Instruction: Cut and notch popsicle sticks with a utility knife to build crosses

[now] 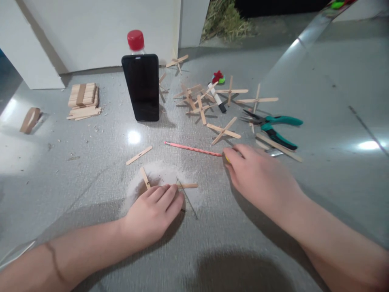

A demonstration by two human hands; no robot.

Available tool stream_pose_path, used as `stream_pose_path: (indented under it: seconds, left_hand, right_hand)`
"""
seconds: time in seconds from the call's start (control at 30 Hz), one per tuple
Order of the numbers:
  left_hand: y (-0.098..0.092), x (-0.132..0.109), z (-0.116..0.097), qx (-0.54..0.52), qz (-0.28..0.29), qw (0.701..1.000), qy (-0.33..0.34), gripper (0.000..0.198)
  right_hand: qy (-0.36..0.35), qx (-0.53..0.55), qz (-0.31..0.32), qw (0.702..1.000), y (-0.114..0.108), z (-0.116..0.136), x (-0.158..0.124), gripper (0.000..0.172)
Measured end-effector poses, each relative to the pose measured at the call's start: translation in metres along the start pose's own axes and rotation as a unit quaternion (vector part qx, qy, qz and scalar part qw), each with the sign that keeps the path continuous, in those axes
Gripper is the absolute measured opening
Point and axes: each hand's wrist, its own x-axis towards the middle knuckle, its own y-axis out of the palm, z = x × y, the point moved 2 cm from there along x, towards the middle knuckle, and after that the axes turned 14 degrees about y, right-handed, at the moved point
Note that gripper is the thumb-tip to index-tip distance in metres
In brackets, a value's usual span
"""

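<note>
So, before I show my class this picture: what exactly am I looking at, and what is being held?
There is no machine, just one person's bare hands, seen from a camera worn on the head, looking forward and down. The left hand rests over flat wooden sticks. The right hand is by one end of a pink pencil-like rod; a yellow object shows at its fingertips, too hidden to name. Farther off on the grey surface lie crossed sticks, a marker and pliers. A phone stands before a red-capped bottle.
</note>
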Motion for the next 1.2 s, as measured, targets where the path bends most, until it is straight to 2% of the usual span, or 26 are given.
stream_pose_path:
  seconds: [0.1,0.17,0.23,0.4,0.47,0.57,0.63,0.67,0.73,0.77,0.8,0.9,1.0,1.07,1.1,1.2]
  left_hand:
    - [-0.001,0.001,0.001,-0.009,0.003,1.0,-0.009,0.03]
    - [-0.003,0.002,0.002,-0.015,0.006,1.0,-0.015,0.029]
    - [-0.004,0.002,0.003,-0.018,0.005,1.0,-0.017,0.029]
    - [-0.004,0.002,0.005,-0.013,-0.019,0.999,-0.025,0.027]
    - [-0.003,0.002,0.005,-0.013,-0.026,0.999,-0.025,0.027]
    - [-0.003,0.002,0.005,-0.016,-0.035,0.999,-0.03,0.029]
    - [-0.003,0.002,0.005,-0.018,-0.038,0.999,-0.029,0.029]
    - [-0.003,0.003,0.005,-0.019,-0.041,0.999,-0.028,0.029]
    - [-0.003,0.004,0.005,-0.022,-0.043,0.998,-0.027,0.028]
    - [-0.004,0.004,0.005,-0.022,-0.044,0.998,-0.028,0.028]
    - [-0.004,0.004,0.005,-0.022,-0.045,0.998,-0.03,0.027]
    - [-0.002,0.004,0.004,-0.03,-0.034,0.999,-0.028,0.028]
    - [0.0,0.002,0.003,-0.036,-0.017,0.999,-0.019,0.033]
    - [0.001,0.001,0.002,-0.03,-0.006,0.999,-0.017,0.036]
    - [0.002,0.001,0.002,-0.028,-0.002,0.999,-0.017,0.037]
    - [0.001,0.0,0.002,-0.033,-0.012,0.999,-0.017,0.037]
  right_hand:
    - [-0.062,0.059,-0.046,0.995,-0.001,0.017,0.006,0.026]
    - [-0.075,0.058,-0.045,0.994,0.003,0.029,0.012,0.033]
    - [-0.066,0.053,-0.022,0.996,0.01,0.04,0.019,0.034]
    - [-0.049,0.058,-0.011,0.997,0.02,0.052,0.032,0.024]
    - [-0.037,0.061,-0.007,0.997,0.014,0.053,0.033,0.026]
    - [-0.003,0.114,0.005,0.993,-0.005,0.053,0.028,0.024]
    - [0.037,0.307,0.048,0.95,-0.018,0.053,0.022,0.013]
    - [0.059,0.402,0.074,0.911,-0.021,0.054,0.018,0.011]
    - [0.073,0.575,0.11,0.807,-0.019,0.056,0.008,0.009]
    - [0.069,0.627,0.11,0.768,-0.015,0.058,0.004,0.012]
    - [0.06,0.646,0.112,0.752,-0.008,0.059,-0.001,0.014]
    - [0.043,0.652,0.104,0.75,0.014,0.058,-0.009,0.022]
    - [0.044,0.692,0.127,0.709,0.025,0.051,-0.008,0.013]
    - [0.023,0.704,0.151,0.694,0.025,0.047,-0.004,0.015]
    - [0.009,0.698,0.161,0.698,0.023,0.045,-0.002,0.02]
    - [-0.031,0.649,0.177,0.74,0.017,0.044,0.003,0.024]
